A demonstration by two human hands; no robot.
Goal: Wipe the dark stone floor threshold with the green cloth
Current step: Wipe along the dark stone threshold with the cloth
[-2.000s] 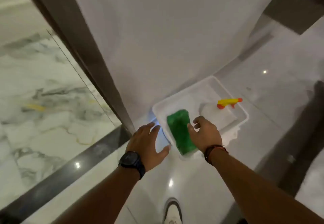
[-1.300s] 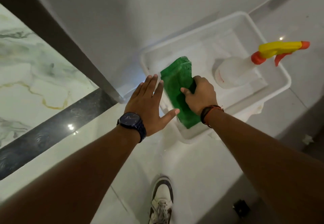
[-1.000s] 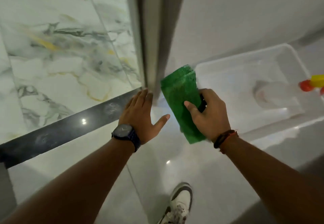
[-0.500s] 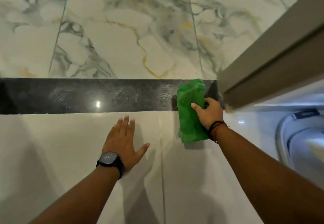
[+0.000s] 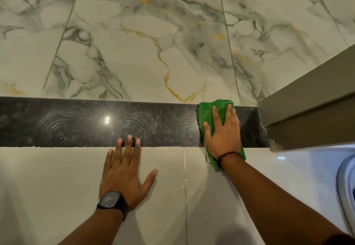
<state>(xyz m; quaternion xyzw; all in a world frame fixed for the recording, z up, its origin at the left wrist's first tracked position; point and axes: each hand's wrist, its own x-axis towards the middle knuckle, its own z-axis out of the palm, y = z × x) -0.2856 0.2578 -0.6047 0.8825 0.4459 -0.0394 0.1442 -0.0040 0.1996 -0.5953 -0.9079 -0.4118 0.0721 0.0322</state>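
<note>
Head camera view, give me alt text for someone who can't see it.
A right hand presses a folded green cloth flat onto the right end of a dark speckled stone floor threshold. The left hand, wearing a black wristwatch, rests spread on the pale floor tile; veined marble tiles lie beyond.

The right hand (image 5: 222,133) covers most of the folded green cloth (image 5: 208,114). The dark speckled stone threshold strip (image 5: 86,122) runs off the left edge; the grey door frame (image 5: 307,110) hides its right end.
</note>
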